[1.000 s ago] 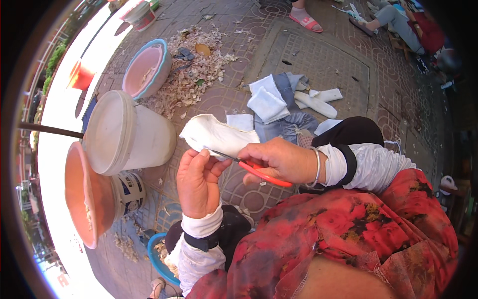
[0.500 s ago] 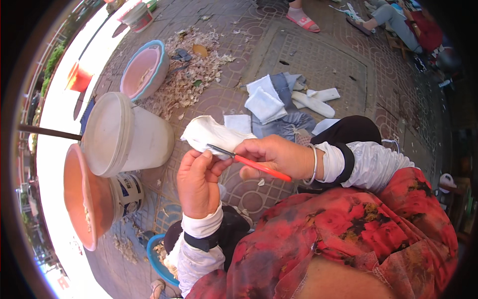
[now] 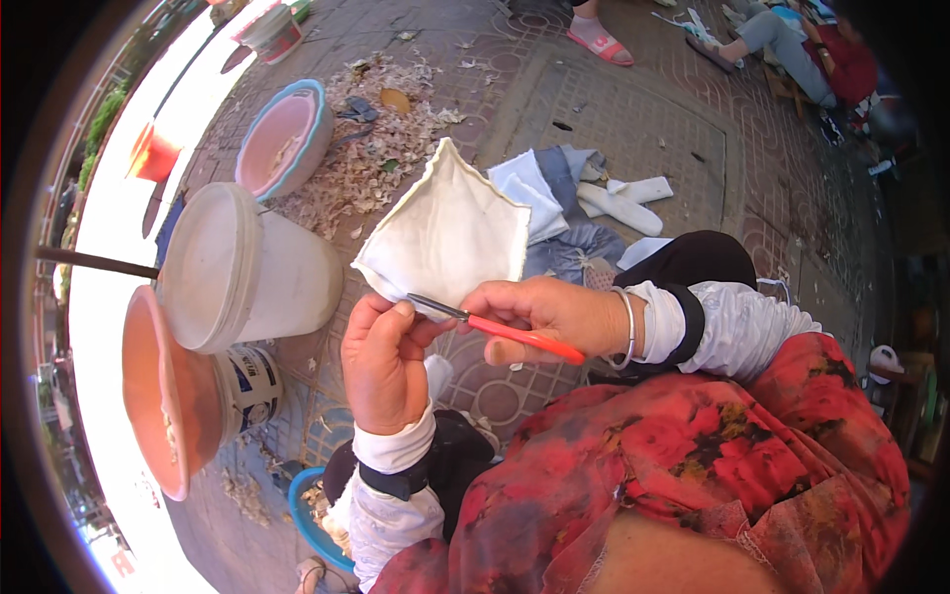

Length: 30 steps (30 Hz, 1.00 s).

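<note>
A square white cloth pad [image 3: 450, 233] with a stitched edge stands up between my hands, one corner pointing away from me. My left hand [image 3: 388, 361] pinches its near edge between thumb and fingers. My right hand [image 3: 554, 317] is closed around red-handled scissors [image 3: 524, 340], and its fingers also meet the pad's near right corner. The dark blades lie across the near edge of the pad, their tip beside my left thumb. Part of the scissors' handle is hidden by my right hand.
Beyond my right hand, folded white cloths [image 3: 524, 188] lie on blue denim [image 3: 584, 243] by white rolled pieces [image 3: 623, 203]. At left are a white lidded bucket [image 3: 267, 267], an orange basin [image 3: 148, 396] and a pink basin [image 3: 277, 139] beside scattered peelings [image 3: 366, 148]. Another person [image 3: 792, 59] sits far right.
The white pad has opened out and risen, now showing its flat square face. My left hand has shifted slightly left; the scissors stay in my right hand.
</note>
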{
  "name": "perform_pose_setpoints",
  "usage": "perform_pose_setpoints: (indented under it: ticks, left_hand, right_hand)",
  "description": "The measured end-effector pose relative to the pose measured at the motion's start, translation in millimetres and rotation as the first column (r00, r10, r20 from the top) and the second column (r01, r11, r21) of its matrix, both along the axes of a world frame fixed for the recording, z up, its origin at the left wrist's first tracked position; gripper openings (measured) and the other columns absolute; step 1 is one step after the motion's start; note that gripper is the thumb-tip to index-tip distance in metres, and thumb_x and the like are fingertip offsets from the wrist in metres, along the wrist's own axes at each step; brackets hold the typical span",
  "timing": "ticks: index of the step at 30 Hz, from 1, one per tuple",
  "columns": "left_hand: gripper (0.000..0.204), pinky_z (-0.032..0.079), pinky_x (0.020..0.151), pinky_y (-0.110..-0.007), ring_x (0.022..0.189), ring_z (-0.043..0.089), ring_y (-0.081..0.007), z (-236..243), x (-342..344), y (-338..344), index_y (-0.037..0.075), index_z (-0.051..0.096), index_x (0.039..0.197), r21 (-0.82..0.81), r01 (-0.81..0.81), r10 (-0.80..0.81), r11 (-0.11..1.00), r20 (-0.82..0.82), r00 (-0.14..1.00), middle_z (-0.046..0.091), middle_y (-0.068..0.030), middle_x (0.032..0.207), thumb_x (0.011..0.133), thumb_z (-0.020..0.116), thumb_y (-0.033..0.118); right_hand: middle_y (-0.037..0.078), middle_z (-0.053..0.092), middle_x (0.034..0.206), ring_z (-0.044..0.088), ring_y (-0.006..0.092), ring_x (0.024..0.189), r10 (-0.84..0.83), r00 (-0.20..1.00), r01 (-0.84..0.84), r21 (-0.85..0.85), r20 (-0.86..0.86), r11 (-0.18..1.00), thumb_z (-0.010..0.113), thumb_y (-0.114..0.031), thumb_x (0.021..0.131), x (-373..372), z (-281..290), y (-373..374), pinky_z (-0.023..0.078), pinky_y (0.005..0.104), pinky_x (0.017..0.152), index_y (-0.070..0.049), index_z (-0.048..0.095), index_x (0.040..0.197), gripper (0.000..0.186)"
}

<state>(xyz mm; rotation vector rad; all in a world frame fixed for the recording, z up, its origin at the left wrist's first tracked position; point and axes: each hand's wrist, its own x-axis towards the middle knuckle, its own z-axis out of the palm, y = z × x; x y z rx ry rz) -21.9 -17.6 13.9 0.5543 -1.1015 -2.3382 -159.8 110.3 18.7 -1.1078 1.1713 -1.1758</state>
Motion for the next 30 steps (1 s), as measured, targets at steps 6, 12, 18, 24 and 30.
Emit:
perform_pose_setpoints:
  ticks: [6,12,18,24,30]
  left_hand:
    - [0.02,0.05,0.071,-0.038,0.081,0.058,-0.021,0,3,0,0.001,0.046,0.099,-0.002,0.01,-0.01,1.0,0.024,1.0,0.058,-0.0099,0.09,0.081,0.044,0.009]
    - [0.023,0.053,0.06,-0.034,0.075,0.059,-0.0203,4,-2,3,0.002,0.044,0.101,-0.016,-0.036,0.038,0.999,0.146,0.989,0.057,-0.01,0.09,0.083,0.042,0.016]
    - [0.016,0.052,0.055,-0.032,0.071,0.06,-0.0187,4,-4,2,0.001,0.049,0.094,0.016,-0.094,0.091,0.995,0.129,0.987,0.059,-0.0096,0.084,0.083,0.044,0.013]
    - [0.012,0.042,0.043,-0.023,0.057,0.053,-0.0112,0,-5,4,0.002,0.052,0.088,-0.029,-0.124,0.127,0.992,0.205,0.971,0.058,-0.0063,0.077,0.082,0.047,0.011]
    - [0.012,0.04,0.042,-0.021,0.056,0.051,-0.0094,-1,-5,7,0.001,0.054,0.087,-0.021,-0.045,0.048,0.999,0.197,0.979,0.057,-0.0047,0.074,0.082,0.049,0.011]
  right_hand:
    - [0.002,0.051,0.078,0.046,0.0084,0.071,0.047,0.996,-0.043,0.045,-0.079,0.998,0.056,-0.029,0.081,1,2,0,0.041,0.023,0.064,-0.003,0.045,0.103,0.036]
    - [0.002,0.051,0.078,0.045,0.0088,0.069,0.099,0.994,-0.095,0.094,-0.044,0.991,0.055,-0.031,0.081,0,1,3,0.04,0.0235,0.062,-0.003,0.045,0.102,0.036]
    - [0.003,0.051,0.076,0.046,0.0092,0.068,0.117,0.988,-0.112,0.054,-0.1,0.992,0.055,-0.03,0.081,-2,4,6,0.04,0.024,0.061,-0.003,0.045,0.1,0.034]
    - [0.003,0.052,0.073,0.047,0.0085,0.064,-0.008,0.994,0.015,0.069,-0.106,0.997,0.053,-0.029,0.083,-2,15,4,0.04,0.0237,0.057,-0.003,0.045,0.1,0.033]
    - [0.003,0.052,0.073,0.047,0.0081,0.064,-0.029,0.991,0.037,0.063,-0.128,0.997,0.052,-0.031,0.083,-2,4,4,0.041,0.0234,0.056,-0.002,0.045,0.103,0.036]
